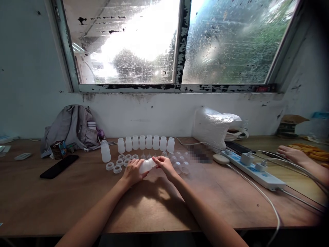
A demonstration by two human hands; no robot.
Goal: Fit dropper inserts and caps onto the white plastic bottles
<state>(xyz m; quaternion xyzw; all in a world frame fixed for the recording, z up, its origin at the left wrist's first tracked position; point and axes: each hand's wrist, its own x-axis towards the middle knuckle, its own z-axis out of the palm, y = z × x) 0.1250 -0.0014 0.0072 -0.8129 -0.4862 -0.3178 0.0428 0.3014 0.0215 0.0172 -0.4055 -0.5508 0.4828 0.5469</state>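
We hold one translucent white bottle [146,166] tilted above the bench [144,212], its neck end raised toward our right. Our left hand [132,171] grips the body; the fingertips of our right hand [166,166] contact the neck end. Behind it, we see eight waisted bottles [149,142] of matching frosted material, upright in a lateral row. A separate bottle [105,151] stands left of the row, nearer to us. White open rings [117,169] lie flat in a cluster in front of the row's left part. Clear teats [143,155] stand right of the rings, partly hidden by our hands. Transparent domed covers [178,167] are grouped to the right; their exact count is unclear.
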